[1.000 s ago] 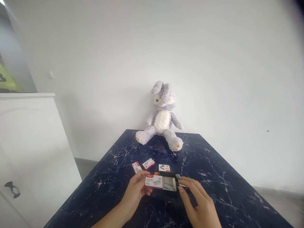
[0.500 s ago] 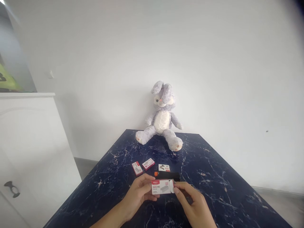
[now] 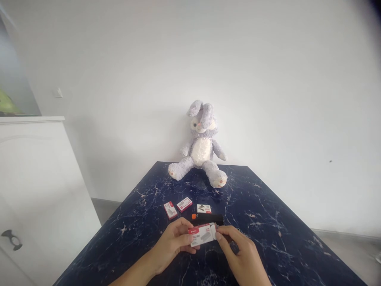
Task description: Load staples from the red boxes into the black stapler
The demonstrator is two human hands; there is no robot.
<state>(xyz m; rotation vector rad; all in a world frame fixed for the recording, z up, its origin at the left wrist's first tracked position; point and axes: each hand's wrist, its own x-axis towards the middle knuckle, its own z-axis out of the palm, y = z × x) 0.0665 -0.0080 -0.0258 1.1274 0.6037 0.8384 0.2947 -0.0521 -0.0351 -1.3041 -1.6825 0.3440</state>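
Note:
My left hand (image 3: 172,246) and my right hand (image 3: 242,256) together hold a small red and white staple box (image 3: 201,234) just above the dark marbled table (image 3: 268,238). The left fingers pinch its left end and the right fingertips press on its right end flap. Just behind the box lies a black stapler (image 3: 208,218) with an orange tip. Three more small boxes lie beyond it: two red and white ones (image 3: 170,209) (image 3: 184,204) and a white one (image 3: 204,208).
A grey plush rabbit (image 3: 201,149) sits at the table's far edge against the white wall. A white cabinet (image 3: 35,190) with a dark handle stands to the left. Grey floor shows on both sides of the table.
A second ago the box's inner tray was pulled out to the right. It has been pushed back in and the box is closed. The hands have drawn slightly nearer.

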